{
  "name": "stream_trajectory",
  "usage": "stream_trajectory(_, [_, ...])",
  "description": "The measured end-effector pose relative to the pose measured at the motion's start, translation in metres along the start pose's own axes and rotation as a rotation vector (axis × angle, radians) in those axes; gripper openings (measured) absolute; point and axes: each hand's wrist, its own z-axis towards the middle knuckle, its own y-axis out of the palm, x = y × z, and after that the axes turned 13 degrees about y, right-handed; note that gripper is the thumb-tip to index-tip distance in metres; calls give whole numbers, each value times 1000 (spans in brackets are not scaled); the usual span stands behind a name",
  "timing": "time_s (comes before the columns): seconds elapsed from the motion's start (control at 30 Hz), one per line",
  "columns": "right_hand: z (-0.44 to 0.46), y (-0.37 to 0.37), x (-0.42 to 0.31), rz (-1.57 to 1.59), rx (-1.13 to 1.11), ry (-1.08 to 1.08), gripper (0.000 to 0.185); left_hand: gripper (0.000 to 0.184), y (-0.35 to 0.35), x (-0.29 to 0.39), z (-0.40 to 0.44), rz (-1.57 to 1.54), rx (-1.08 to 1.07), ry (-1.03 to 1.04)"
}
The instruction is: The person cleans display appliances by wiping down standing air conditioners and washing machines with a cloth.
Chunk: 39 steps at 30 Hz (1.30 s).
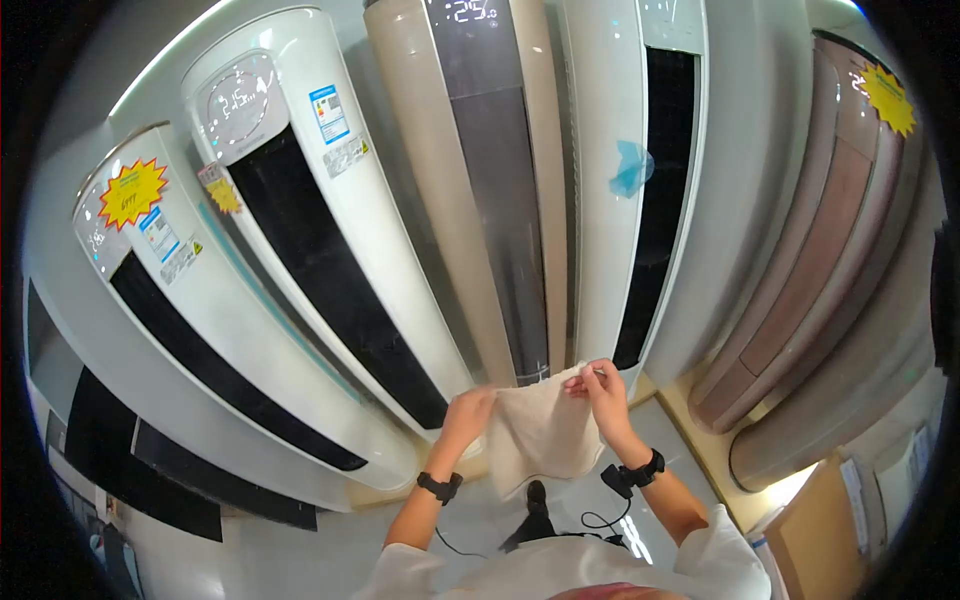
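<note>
A beige cloth [545, 435] hangs spread between my two hands, in front of the row of floor-standing air conditioners. My left hand [468, 415] is closed on its upper left corner, slightly blurred. At the upper right corner, my right hand [600, 390] pinches the edge between thumb and fingers. Just behind the cloth stands a beige-gold air conditioner [500, 200] with a lit display. Beside it on the right is a white air conditioner [605, 250] with a black front strip and a blue translucent piece [632, 170] stuck on it.
More white air conditioners [385, 300] stand to the left, some with yellow star price tags [132, 194]. A rose-brown unit [810, 250] stands at the right. Below is a glossy floor [300, 555] with a black cable [600, 520] near my shoe [537, 491]. A cardboard box [820, 530] sits lower right.
</note>
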Motion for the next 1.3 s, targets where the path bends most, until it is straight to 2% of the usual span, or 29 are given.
stream_trajectory(0.07, [51, 0, -17, 19, 29, -84, 19, 35, 7, -21, 48, 14, 102, 8])
stream_trajectory(0.13, [75, 10, -30, 23, 90, -106, 19, 34, 5, -13, 77, -20, 183, -45])
stream_trajectory(0.17, [91, 16, -45, 16, 99, -149, 20, 44, -2, -9, 97, -57, 181, -85])
stream_trajectory(0.27, [162, 31, -63, -37, 226, -391, 19, 59, 7, -35, 163, 165, 435, 178])
stream_trajectory(0.37, [217, 55, -96, -18, 224, -442, 18, 71, 0, -21, 227, 268, 465, 267])
stream_trajectory(0.47, [262, 62, -99, -123, 245, -514, 15, 75, 8, -32, 280, 550, 538, 499])
stream_trajectory(0.6, [288, 69, -95, -292, 203, -565, 16, 77, 37, -39, 293, 356, 84, 38])
stream_trajectory(0.7, [313, 51, -73, -533, 181, -679, 18, 79, 80, -78, 292, 627, 432, 412])
stream_trajectory(0.77, [324, 30, -54, -670, 176, -779, 20, 80, 100, -87, 283, 600, 434, 405])
stream_trajectory(0.83, [330, 11, -35, -696, 178, -811, 22, 82, 114, -94, 267, 578, 292, 298])
stream_trajectory(0.9, [351, -7, -17, -606, 229, -737, 26, 82, 111, -101, 261, 593, 79, 119])
stream_trajectory(0.93, [352, 0, -33, -546, 212, -669, 29, 82, 92, -93, 270, 625, -3, 44])
stream_trajectory(1.0, [362, 3, -56, -452, 143, -694, 35, 79, 68, -80, 281, 524, -17, -35])
stream_trajectory(1.07, [377, 12, -84, -439, 23, -791, 39, 78, 50, -79, 294, 615, 142, 35])
stream_trajectory(1.13, [382, 17, -99, -442, -49, -838, 46, 77, 38, -84, 305, 796, 377, 266])
stream_trajectory(1.2, [387, 22, -104, -415, -88, -883, 54, 66, 27, -80, 313, 860, 363, 177])
stream_trajectory(1.23, [387, 28, -102, -382, -75, -893, 52, 62, 23, -81, 317, 896, 361, 140])
stream_trajectory(1.3, [381, 19, -81, -396, -32, -898, 49, 71, 52, -95, 318, 835, 485, 262])
